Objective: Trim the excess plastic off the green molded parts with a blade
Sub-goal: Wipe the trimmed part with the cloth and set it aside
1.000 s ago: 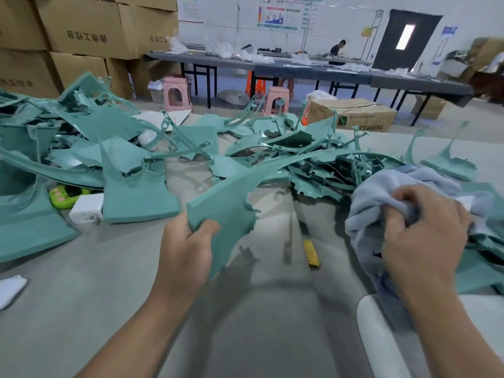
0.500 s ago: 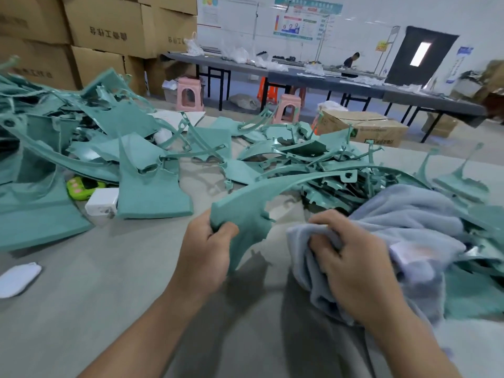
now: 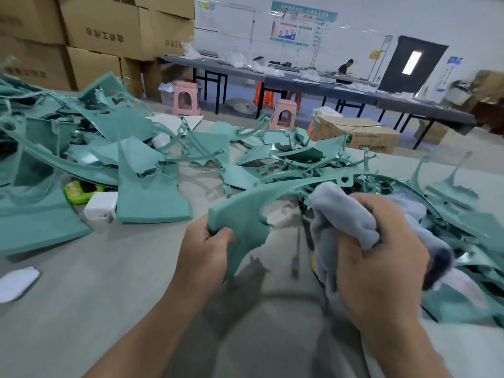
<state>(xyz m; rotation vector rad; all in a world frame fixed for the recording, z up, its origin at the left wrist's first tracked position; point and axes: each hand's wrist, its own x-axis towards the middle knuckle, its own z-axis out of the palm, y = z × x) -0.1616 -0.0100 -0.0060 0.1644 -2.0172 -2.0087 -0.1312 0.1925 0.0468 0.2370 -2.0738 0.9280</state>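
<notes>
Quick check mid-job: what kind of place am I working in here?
Likely a factory finishing floor: heaps of green molded parts on the bench, stacked cardboard cartons, long worktables behind.

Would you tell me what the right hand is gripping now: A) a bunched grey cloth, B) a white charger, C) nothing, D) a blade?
A: the right hand is curled round the bunched grey cloth, beside the green part that the left hand holds.

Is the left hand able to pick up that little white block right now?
Probably not yet: the left hand is full, gripping a green part. Otherwise the white block lies uncovered to its left, with bare table between.
</notes>
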